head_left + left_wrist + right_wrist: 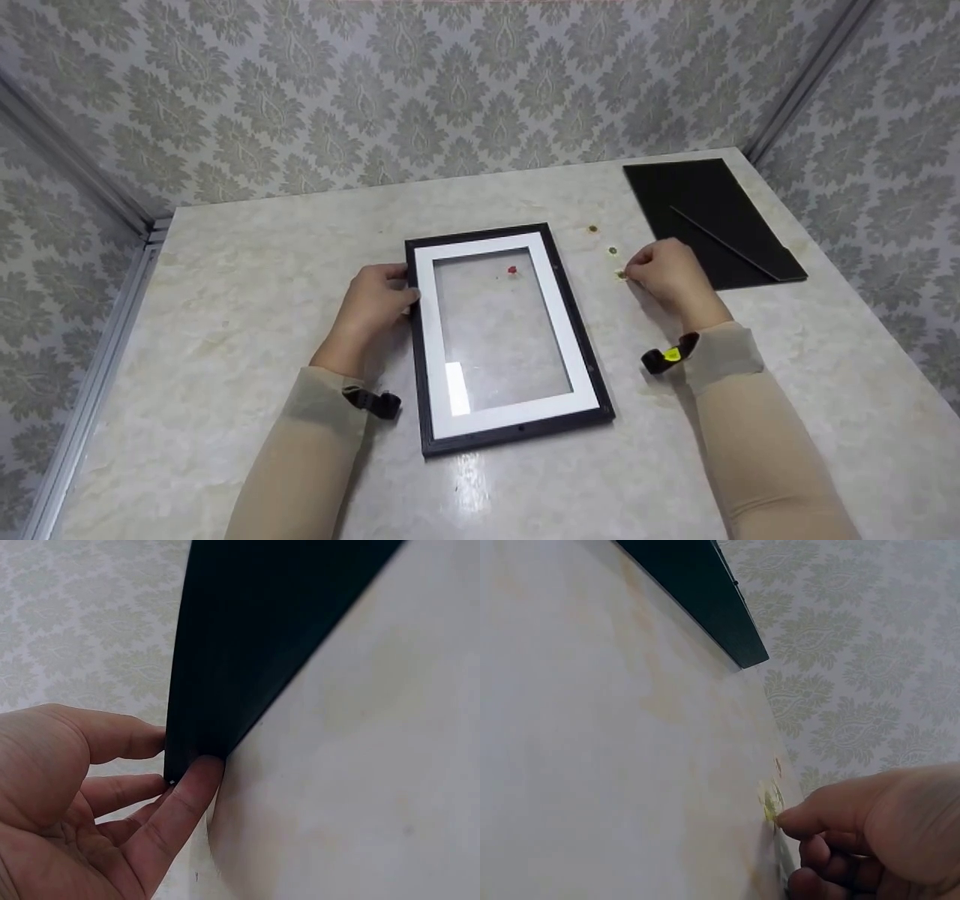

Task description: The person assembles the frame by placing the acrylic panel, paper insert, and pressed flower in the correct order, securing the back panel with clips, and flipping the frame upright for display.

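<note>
A black picture frame (pixel 517 428) with a white inner mat (pixel 510 420) and a glass pane lies on the table. My left hand (pixel 373 301) holds its left side, thumb and fingers at the black edge, as the left wrist view also shows. A small red dried flower (pixel 512 270) shows within the glass opening, toward the upper right. Right of the frame, my right hand (pixel 670 276) pinches a small pale yellow dried flower (pixel 770 800) between thumb and fingertip, close over the tabletop. Most of its other fingers are curled beneath.
Two more small dried flowers, one orange-edged (pixel 593 229) and one pale (pixel 613 250), lie beyond the right hand. At the back right lies a black backing board (pixel 690 184) with a slanted stand flap (pixel 724 244). Patterned wall panels (pixel 465 82) enclose the table.
</note>
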Tool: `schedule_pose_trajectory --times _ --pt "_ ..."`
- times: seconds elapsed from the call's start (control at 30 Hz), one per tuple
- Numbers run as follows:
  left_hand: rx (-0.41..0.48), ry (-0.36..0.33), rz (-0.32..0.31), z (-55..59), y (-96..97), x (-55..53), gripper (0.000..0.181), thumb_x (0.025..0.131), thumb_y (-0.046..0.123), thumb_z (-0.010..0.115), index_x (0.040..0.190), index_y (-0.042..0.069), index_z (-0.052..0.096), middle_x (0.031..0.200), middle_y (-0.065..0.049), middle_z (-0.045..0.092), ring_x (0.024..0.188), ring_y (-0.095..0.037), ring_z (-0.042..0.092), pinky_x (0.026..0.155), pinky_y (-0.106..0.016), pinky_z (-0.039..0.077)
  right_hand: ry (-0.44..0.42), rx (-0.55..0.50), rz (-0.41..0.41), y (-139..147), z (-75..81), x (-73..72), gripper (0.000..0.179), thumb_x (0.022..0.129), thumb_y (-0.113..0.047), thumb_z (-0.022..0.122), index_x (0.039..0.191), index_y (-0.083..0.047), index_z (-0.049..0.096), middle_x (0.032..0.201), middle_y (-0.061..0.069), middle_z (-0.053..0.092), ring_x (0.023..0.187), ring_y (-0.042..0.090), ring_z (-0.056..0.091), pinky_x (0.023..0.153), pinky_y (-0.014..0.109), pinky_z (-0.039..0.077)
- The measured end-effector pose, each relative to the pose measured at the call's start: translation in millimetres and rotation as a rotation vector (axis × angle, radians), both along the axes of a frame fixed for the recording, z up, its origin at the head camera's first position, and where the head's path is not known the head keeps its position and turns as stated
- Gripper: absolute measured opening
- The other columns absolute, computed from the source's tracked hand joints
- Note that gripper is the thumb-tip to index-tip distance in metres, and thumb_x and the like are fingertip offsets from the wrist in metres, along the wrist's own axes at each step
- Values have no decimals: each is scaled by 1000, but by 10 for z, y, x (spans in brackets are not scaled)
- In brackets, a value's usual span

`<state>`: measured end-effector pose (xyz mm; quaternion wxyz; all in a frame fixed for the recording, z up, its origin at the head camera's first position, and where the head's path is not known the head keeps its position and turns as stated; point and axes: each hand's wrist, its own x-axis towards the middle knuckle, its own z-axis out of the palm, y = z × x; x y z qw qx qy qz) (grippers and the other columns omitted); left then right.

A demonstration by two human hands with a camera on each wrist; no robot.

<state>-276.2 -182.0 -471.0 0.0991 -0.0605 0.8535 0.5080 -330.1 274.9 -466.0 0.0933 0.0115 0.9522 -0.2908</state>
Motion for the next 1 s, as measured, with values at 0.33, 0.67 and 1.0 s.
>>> schedule_pose_trajectory --times 0.33,0.67,1.0 --pt "-11 20 1 25 -3 -14 57 106 8 65 161 -3 58 158 -29 65 142 -41 69 103 -45 69 -10 -96 9 29 54 -23 30 110 -21 66 119 3 82 119 18 80 106 31 69 88 38 58" --pt "-2 12 -10 23 5 -28 61 107 8 65 166 -3 52 163 -28 62 135 -41 74 99 -43 71 -86 -381 -22 4 129 -17 34 112 -20 67 127 10 75 80 -9 67 75 9 59 66 22 51" --pt "-43 29 -17 26 18 -20 58 107 8 64 163 -4 56 157 -28 67 135 -40 73 100 -43 70 -112 -530 64 -296 306 108 37 112 -17 70 131 14 71 89 -10 70 77 5 61 67 19 51"
